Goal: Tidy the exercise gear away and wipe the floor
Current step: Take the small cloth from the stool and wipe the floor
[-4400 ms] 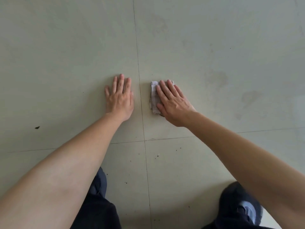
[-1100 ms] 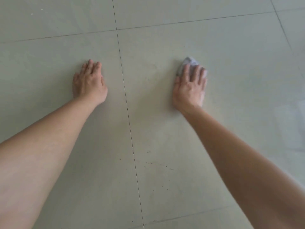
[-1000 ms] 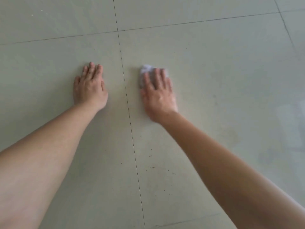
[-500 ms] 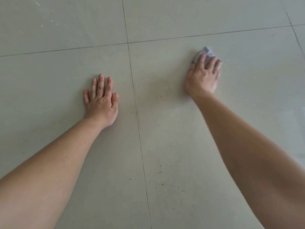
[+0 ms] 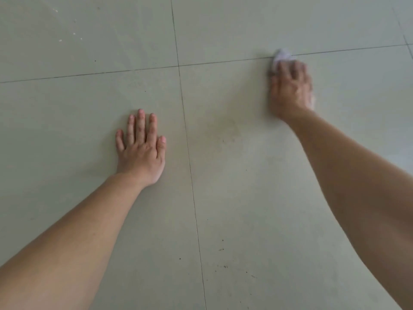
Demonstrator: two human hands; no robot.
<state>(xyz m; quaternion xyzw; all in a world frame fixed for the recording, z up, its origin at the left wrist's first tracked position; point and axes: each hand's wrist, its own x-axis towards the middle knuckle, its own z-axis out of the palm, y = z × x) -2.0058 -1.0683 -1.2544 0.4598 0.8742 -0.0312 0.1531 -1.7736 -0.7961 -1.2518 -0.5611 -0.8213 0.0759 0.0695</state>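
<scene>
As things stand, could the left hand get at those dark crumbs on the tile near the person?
Probably yes. The left hand lies flat and empty on the floor, and nothing sits between it and the crumbs across the grout line.

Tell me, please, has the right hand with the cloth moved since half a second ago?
Yes. The right hand has slid the cloth away from the person: it now lies on the cross grout line, having sat short of it before.

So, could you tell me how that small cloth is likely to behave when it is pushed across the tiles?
The cloth looks crumpled under the right hand, so probably floppy and light. On the smooth tiled floor it should slide easily, likely bunching without pressure.
</scene>
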